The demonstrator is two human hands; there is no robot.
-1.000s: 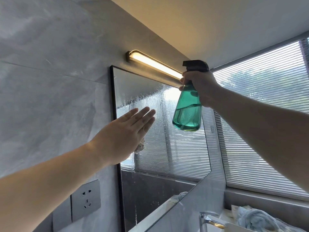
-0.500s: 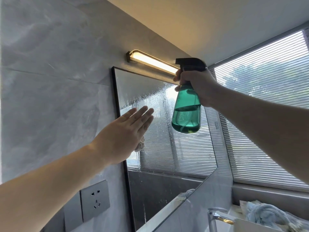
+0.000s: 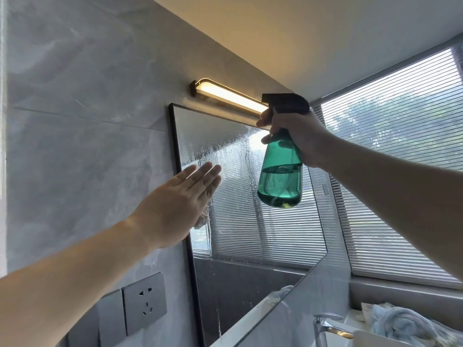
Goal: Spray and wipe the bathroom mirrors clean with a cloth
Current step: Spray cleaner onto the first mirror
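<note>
The right hand (image 3: 298,136) grips the green spray bottle (image 3: 280,181) by the neck, its fingers curled round the front under the black head. The nozzle points left at the top of the black-framed mirror (image 3: 250,234), just below the wall light (image 3: 225,96). The bottle looks about half full. The left hand (image 3: 175,201) lies flat, fingers straight, against the mirror's left edge, pressing a pale cloth (image 3: 203,217); only a corner of it shows under the palm. Droplets and runs cover the upper glass, while the lower part looks drier. The step appears to be spraying ahead of the wipe. To do it well, the person should spread short bursts evenly, keep mist off the lamp and the wall socket (image 3: 145,306), then wipe from the top down in overlapping strokes before the runs reach the lower frame.
</note>
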